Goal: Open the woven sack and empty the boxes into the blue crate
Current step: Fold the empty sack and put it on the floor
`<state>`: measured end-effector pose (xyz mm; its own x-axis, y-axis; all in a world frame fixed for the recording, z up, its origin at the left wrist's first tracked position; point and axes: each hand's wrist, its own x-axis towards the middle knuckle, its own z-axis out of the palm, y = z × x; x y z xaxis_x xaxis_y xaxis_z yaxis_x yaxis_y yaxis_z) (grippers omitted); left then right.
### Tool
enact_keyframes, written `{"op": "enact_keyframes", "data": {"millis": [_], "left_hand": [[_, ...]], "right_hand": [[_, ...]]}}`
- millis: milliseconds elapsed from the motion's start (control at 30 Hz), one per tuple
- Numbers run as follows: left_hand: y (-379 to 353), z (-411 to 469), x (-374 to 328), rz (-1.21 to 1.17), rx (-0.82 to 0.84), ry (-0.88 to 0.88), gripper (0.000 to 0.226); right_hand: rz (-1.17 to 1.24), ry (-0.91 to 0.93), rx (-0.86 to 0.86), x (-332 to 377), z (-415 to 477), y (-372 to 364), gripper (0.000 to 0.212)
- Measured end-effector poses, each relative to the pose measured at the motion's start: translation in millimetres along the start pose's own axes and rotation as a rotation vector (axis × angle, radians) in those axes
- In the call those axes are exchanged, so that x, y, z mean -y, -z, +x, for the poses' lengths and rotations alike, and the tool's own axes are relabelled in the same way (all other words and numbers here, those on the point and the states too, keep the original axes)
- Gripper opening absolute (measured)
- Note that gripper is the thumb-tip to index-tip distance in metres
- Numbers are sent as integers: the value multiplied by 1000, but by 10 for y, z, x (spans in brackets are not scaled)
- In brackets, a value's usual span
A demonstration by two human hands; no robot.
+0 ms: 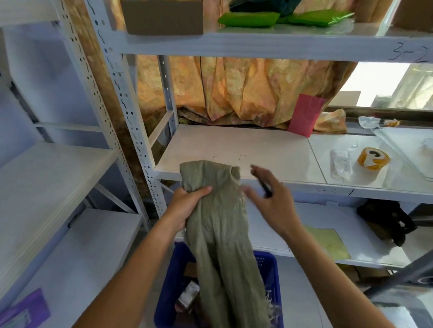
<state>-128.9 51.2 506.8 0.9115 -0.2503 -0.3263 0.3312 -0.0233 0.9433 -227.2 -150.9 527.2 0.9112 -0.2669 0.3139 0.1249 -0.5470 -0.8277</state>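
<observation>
An olive-green woven sack (219,238) hangs upside down, its frayed open end inside the blue crate (270,265) on the floor. My left hand (189,204) grips the sack's upper end in a bunch. My right hand (271,198) is blurred and hovers just right of the sack's top with its fingers spread. A dark slim tool (265,188) is pinched between those fingers. Small boxes (188,295) lie in the crate to the left of the sack. The sack hides much of the crate's inside.
White metal shelving stands ahead and to the left. The middle shelf (236,149) holds a pink card (305,115), a tape roll (373,158) and plastic wrappers. A dark bag (386,221) sits on the lower shelf, a cardboard box (165,16) and green packets on top.
</observation>
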Motion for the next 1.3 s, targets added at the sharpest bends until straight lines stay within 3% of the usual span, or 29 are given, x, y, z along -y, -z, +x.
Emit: {"op": "enact_keyframes", "data": {"millis": [100, 233, 367, 467, 633, 700, 767, 867, 967, 1100, 1233, 1300], "left_hand": [[-4, 111, -93, 74, 48, 40, 40], [-17, 262, -89, 219, 72, 174, 50], [-16, 280, -89, 290, 154, 291, 19], [-19, 248, -49, 264, 156, 346, 22], [62, 240, 41, 93, 122, 358, 24], [67, 254, 97, 91, 139, 318, 49], [72, 210, 134, 190, 154, 186, 78], [53, -7, 118, 288, 312, -53, 65], [61, -141, 198, 455, 459, -140, 62], [165, -170, 408, 379, 440, -189, 82], [242, -218, 787, 456, 503, -131, 91], [263, -223, 981, 435, 471, -76, 78]], "right_hand": [[-405, 183, 288, -17, -149, -134, 93], [-602, 232, 361, -67, -183, -204, 116], [-698, 245, 361, -108, -223, -225, 102], [-680, 256, 345, -107, -194, -259, 75], [-588, 162, 305, -99, -136, -282, 48], [-568, 110, 316, -115, -97, -261, 38], [-534, 13, 362, -153, -57, -235, 29], [-405, -162, 400, -253, -35, -234, 17], [-144, -356, 382, -301, -16, -216, 22], [243, -591, 335, -302, -68, -149, 27], [460, -765, 278, -386, -185, -201, 35], [507, -824, 254, -428, -283, -284, 35]]}}
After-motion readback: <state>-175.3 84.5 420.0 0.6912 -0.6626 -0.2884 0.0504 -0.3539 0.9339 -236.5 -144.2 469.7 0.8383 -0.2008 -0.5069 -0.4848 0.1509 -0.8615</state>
